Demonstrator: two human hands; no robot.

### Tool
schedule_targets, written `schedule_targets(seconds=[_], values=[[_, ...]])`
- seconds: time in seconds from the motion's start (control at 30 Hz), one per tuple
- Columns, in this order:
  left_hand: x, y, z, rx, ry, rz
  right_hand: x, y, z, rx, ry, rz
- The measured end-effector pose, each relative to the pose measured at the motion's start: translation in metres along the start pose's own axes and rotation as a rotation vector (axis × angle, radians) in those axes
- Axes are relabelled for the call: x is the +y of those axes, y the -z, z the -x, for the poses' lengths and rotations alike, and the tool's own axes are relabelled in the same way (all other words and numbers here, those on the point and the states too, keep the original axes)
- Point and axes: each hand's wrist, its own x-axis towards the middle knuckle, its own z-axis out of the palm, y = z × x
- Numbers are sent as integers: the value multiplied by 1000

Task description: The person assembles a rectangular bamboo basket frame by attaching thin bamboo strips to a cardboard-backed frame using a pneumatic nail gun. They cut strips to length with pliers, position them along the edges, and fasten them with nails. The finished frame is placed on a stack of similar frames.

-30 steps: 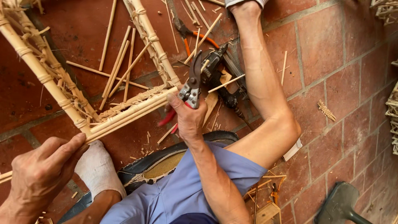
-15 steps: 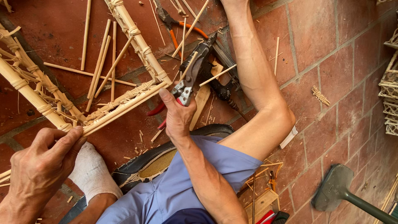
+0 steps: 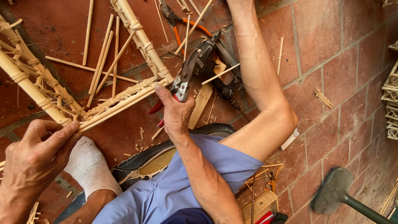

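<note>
My right hand (image 3: 176,112) grips red-handled pruning shears (image 3: 182,81), whose dark blades point up and right at the end of a bamboo frame (image 3: 124,97). The frame is made of pale bamboo poles bound with thin cane strips, and it runs from the upper middle down to the left. My left hand (image 3: 33,159) pinches the frame's lower bar at the bottom left. A foot in a white sock (image 3: 87,164) rests under the frame, beside a dark sandal (image 3: 153,159).
Loose bamboo splints (image 3: 101,58) litter the red brick floor. Orange-handled pliers (image 3: 180,29) and a dark power drill (image 3: 215,68) lie above the shears. My bare leg (image 3: 261,83) crosses the middle. Woven cane pieces (image 3: 389,95) sit at the right edge, a green tool (image 3: 336,195) at the bottom right.
The view has shifted a little, so the frame and shears sit slightly lower left. My right hand keeps the shears at the frame's end, and my left hand stays on the lower bar.
</note>
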Motion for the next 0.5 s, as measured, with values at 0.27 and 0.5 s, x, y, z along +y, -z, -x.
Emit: schedule_targets(seconds=[0.27, 0.5], values=[[4, 7, -10, 10, -64, 34, 1, -5, -8, 36, -88, -101], [-11, 10, -16, 44, -21, 346, 10, -3, -27, 96, -25, 123]])
